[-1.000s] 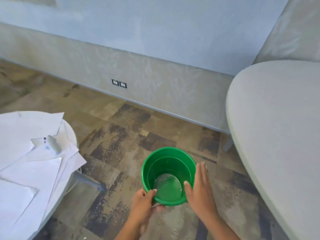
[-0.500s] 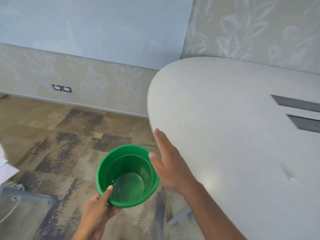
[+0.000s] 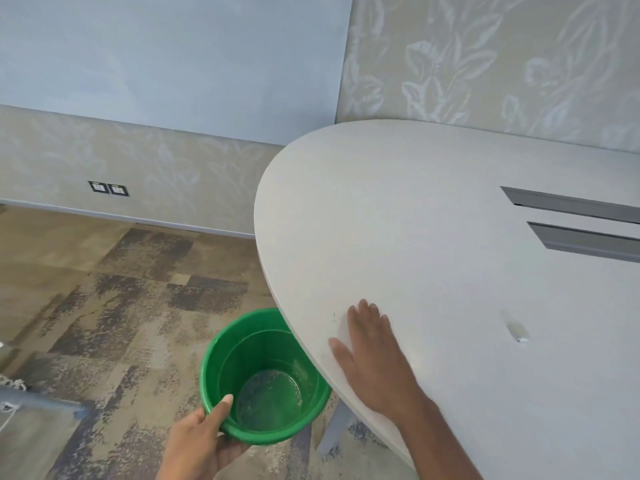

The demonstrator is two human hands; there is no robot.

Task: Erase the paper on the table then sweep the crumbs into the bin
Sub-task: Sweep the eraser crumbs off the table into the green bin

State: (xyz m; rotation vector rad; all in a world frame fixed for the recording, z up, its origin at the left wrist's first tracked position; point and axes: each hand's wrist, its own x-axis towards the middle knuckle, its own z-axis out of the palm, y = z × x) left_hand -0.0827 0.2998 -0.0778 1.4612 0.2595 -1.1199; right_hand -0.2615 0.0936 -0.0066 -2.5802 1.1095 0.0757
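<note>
A green plastic bin hangs just below the rounded edge of the pale grey table. My left hand grips its near rim, thumb over the lip. My right hand lies flat and open on the tabletop close to the edge, right above the bin. A few tiny dark crumbs sit on the table just left of my fingertips. Small specks show on the bin's bottom. No paper is in view.
Two long grey slots cut the tabletop at the right. A small whitish mark or scrap lies on the table right of my hand. A table leg stands below the edge. Patterned floor and wall sockets lie left.
The view has swung right, so the paper stack is out of sight. My right hand left the bin and now rests flat on the table. The bin has come under the table edge.
</note>
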